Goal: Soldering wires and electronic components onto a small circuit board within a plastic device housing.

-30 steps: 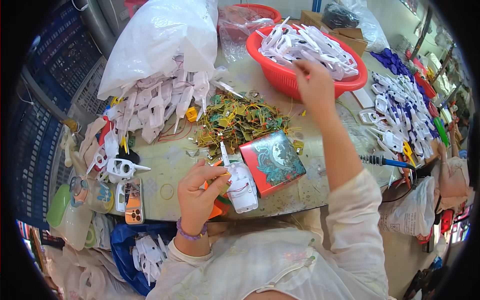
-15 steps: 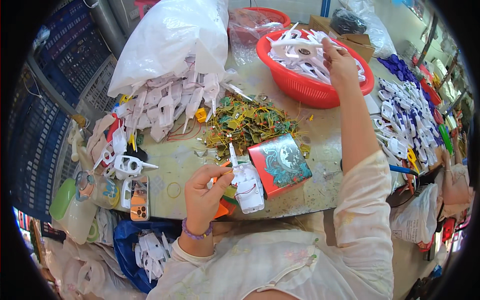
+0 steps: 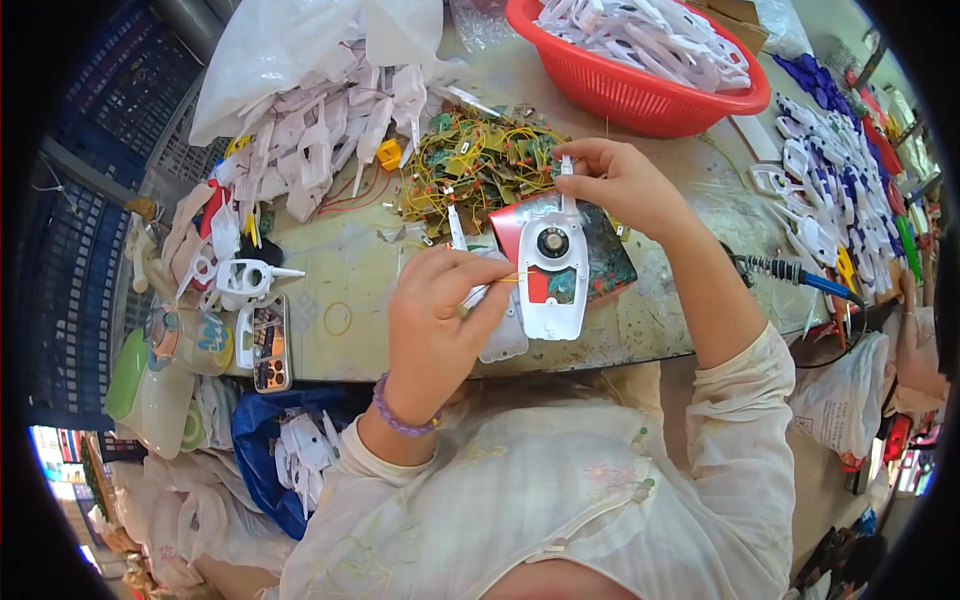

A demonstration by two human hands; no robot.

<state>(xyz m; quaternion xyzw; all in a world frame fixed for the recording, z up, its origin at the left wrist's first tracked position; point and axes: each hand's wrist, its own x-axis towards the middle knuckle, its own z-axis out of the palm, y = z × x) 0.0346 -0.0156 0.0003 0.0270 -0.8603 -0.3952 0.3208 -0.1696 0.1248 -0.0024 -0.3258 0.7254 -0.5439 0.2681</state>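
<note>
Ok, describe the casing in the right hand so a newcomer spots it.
Start at the big red plastic basket, then come down to the right hand. Its fingers hold a white plastic casing by its narrow stem. A round black part in its body sets it apart from the white shell at its left.

Smooth white plastic casing (image 3: 553, 322)

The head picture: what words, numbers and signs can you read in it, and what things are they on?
None can be read clearly.
White plastic sack, right: dark print, too small and blurred.
Clear jar, left: blue marking, too blurred to tell letters from decoration.
Patterned box: partly covered, no readable words.
White plastic casing: no print visible.
</note>
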